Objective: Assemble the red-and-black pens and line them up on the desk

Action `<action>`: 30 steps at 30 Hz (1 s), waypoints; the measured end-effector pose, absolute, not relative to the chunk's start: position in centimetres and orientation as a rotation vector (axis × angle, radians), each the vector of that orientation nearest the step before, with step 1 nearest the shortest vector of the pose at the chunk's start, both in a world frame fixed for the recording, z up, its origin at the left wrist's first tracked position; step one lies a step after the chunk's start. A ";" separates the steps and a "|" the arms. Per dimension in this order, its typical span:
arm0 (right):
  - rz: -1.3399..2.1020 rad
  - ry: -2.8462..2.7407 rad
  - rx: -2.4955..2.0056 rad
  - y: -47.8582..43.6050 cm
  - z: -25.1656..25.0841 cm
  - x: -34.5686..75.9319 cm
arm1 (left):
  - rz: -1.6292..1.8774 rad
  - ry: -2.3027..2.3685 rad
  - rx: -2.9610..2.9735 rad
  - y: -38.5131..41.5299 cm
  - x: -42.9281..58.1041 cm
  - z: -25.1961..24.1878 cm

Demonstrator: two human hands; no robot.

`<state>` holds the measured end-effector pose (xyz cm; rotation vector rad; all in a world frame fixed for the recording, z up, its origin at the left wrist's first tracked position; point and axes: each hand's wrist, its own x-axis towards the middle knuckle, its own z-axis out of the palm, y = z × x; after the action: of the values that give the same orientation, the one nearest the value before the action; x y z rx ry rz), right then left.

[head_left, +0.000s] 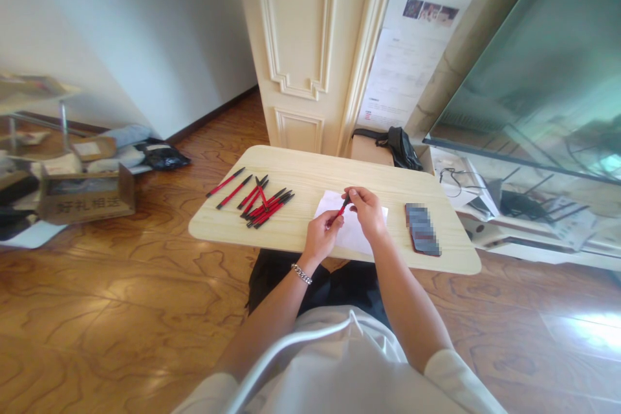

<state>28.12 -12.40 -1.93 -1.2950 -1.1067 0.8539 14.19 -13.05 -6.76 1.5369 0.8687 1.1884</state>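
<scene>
Pens [262,204] lying loose and fanned toward the left end of the table [291,165], two strays nearest that edge, all within easy reach of the left arm (a waiting stock, by the look of it). Further right, near the front edge: left hand [321,237], bracelet [301,273] at the wrist, curled closed around the lower barrel of a single pen [339,212], steadying it. Right hand [369,212] pinching the black upper end between thumb and fingertips, a grip suited to twisting. Both held just above a white sheet [359,239], seemingly a clean working patch. Phone [422,228] flat near the right end, apart from the work.
</scene>
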 end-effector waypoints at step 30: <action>0.776 -1.050 -1.345 -12.2 -2.5 27.6 | 1.203 0.899 1.569 -13.1 14.3 -6.9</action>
<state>27.58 -12.23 -2.53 -1.3450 -1.0500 0.7760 14.30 -13.09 -6.89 1.5691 0.8989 1.2034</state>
